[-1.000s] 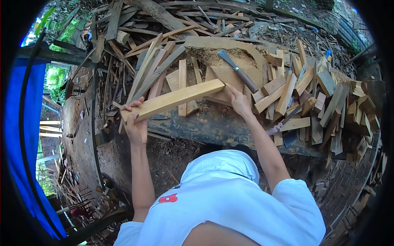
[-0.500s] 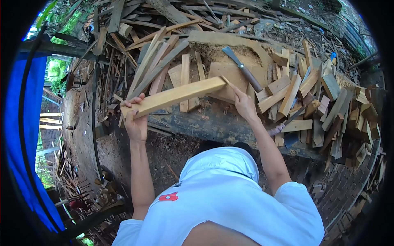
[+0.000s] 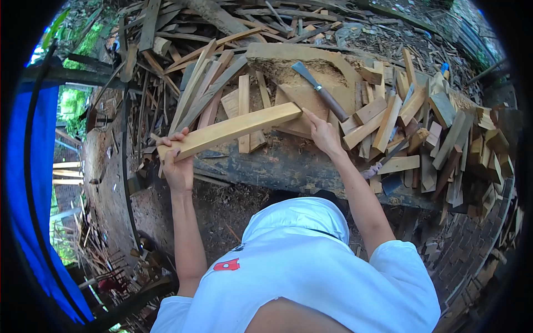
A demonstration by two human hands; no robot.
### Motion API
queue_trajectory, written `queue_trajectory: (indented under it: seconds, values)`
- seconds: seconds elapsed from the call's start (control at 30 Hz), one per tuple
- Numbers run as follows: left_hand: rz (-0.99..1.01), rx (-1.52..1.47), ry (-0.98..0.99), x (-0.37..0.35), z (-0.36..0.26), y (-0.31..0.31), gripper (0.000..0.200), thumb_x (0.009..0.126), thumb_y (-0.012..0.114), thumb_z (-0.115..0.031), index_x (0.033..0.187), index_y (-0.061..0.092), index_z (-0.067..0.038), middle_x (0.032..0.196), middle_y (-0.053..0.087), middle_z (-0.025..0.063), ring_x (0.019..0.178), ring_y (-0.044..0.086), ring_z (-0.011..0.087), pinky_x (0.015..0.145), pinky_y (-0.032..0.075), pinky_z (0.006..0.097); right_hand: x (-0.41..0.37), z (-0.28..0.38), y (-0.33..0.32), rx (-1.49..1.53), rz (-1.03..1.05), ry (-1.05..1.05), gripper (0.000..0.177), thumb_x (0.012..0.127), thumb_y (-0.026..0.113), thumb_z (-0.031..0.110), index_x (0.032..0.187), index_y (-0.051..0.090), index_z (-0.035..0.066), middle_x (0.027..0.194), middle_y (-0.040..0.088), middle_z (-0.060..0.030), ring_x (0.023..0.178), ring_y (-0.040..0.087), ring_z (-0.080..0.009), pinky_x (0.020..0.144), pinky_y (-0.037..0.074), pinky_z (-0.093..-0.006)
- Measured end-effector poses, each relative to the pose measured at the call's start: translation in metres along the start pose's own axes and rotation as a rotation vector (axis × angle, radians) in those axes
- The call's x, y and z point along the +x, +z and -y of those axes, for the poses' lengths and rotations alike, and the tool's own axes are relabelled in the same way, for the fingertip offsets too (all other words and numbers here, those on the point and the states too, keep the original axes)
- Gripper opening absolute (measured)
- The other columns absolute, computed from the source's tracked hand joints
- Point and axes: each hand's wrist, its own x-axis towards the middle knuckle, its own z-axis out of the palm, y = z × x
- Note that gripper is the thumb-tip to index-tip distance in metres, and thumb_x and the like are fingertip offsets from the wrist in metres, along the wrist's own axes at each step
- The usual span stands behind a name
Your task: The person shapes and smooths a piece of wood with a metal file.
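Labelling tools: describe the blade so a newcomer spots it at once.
Find the big pale block mid-pile. On it, just above the right hand, lies the blade: grey metal with a dark handle, amid pale wood offcuts.

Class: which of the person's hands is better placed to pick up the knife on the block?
Probably the right hand: it rests just below the knife handle, fingertips only touching the plank end, while the left hand grips its far end.
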Motion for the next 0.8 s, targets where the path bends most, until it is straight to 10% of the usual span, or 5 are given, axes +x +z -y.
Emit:
queue_trajectory:
  seconds: [0.8]
  values:
    - [0.009,0.027,0.049,-0.005,0.001,0.014,0.023,0.083,0.057,-0.005,0.100,0.045,-0.015,0.103,0.058,0.0080,0.126,0.048,0.0285,0.107,0.041,0.0497,0.005,-0.005,0.004,0.076,0.000,-0.008,0.042,0.100,0.042,0.025,0.141,0.048,0.031,0.111,0.065,-0.0250,0.103,0.061,-0.0437,0.087,0.048,-0.0513]
